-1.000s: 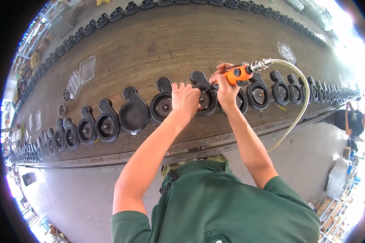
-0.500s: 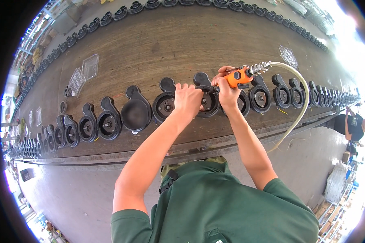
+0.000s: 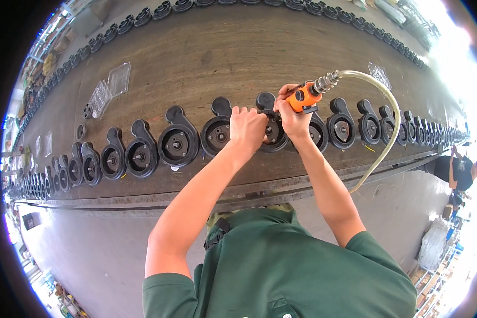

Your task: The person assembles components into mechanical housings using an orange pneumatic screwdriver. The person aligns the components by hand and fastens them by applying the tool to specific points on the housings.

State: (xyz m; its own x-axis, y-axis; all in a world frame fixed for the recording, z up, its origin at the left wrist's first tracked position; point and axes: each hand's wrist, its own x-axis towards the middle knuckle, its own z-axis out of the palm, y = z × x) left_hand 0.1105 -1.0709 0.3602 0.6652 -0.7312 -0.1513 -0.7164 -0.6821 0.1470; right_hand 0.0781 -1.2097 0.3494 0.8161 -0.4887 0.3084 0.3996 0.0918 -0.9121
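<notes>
Now shifted slightly leftward, orange tool (image 3: 301, 98) in grip of right hand (image 3: 294, 117), black cup (image 3: 276, 135) at curled left hand (image 3: 248, 127), with hold unclear

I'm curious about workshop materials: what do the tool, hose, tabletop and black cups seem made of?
Tool: painted metal or hard plastic; smooth, even orange.
Hose: probably flexible plastic; smooth, pale, seemingly translucent, bending in one curve.
Tabletop: perhaps wood; worn brown with grain-like streaks.
Black cups: possibly moulded plastic; dark, fairly dull, rounded.
</notes>
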